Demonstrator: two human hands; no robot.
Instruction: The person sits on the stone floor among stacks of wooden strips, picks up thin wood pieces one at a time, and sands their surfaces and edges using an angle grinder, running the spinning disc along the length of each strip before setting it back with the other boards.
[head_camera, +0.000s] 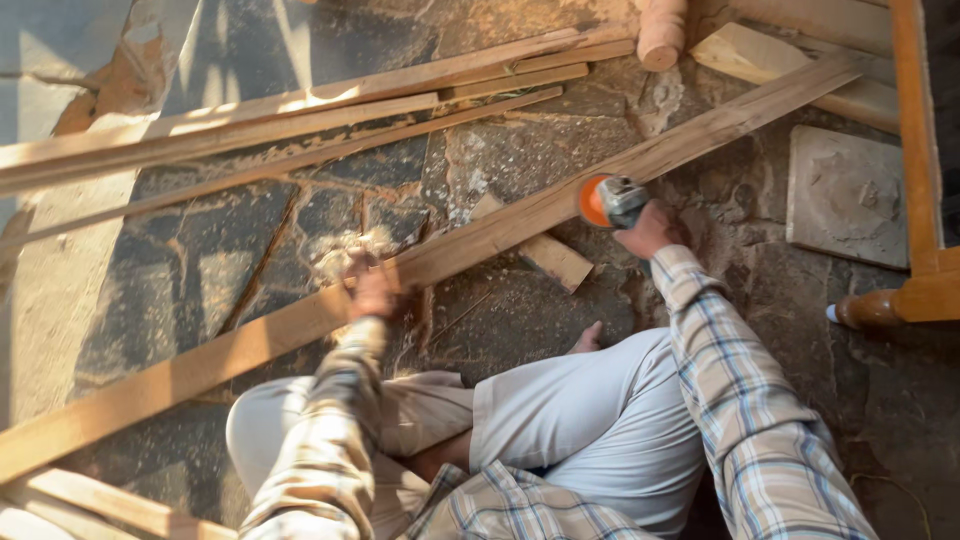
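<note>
A long wooden plank (250, 345) lies diagonally across the stone floor, from lower left to upper right. My left hand (372, 292) presses down on it near its middle, fingers closed over its edge. My right hand (650, 230) grips a small grinder (610, 200) with an orange disc, held against the plank's near edge. A short wooden block (548, 258) props the plank from below, between the two hands. My legs in pale trousers are folded just under the plank.
Several thin wooden strips (250, 125) lie in a bundle at the upper left. A turned wooden leg (660, 35) and boards sit at the top right. A square stone slab (845, 195) and a wooden furniture frame (915, 130) stand at the right.
</note>
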